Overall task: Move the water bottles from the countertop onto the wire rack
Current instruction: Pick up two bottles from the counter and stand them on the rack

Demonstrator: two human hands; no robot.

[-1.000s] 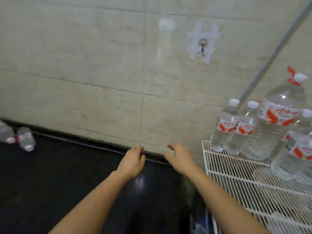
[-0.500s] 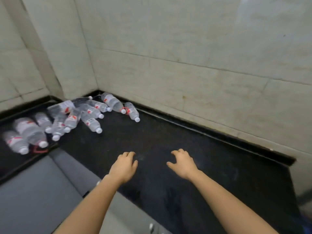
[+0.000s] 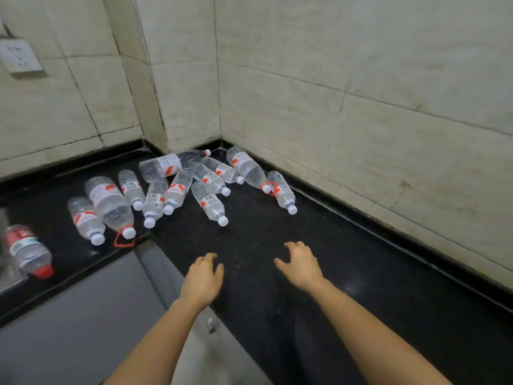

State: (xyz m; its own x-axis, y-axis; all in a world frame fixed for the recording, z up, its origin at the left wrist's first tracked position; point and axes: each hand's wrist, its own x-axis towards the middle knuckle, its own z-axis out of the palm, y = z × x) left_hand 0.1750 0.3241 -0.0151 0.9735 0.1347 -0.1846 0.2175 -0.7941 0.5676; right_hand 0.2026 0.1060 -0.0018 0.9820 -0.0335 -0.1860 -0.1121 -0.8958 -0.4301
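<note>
Head view, from the left: a white wall socket (image 3: pixel 20 59) sits high on the tiled wall, and below it a bottle with a red cap (image 3: pixel 27 252) lies on its side at the left end of the black countertop (image 3: pixel 347 287). Next come the water bottles (image 3: pixel 177 187), a loose cluster of clear ones with white caps and red-and-white labels, all lying down in the corner where the 2 walls meet, several touching or overlapping. A larger bottle (image 3: pixel 111 205) with a red ring at its neck lies among them on the left. Nearer the camera, the left hand (image 3: pixel 203 279) hovers over the counter's front edge, fingers slightly spread and curled, holding nothing. Just right of it, the right hand (image 3: pixel 300 263) hangs over the dark surface, fingers apart and empty, well short of the bottles.
</note>
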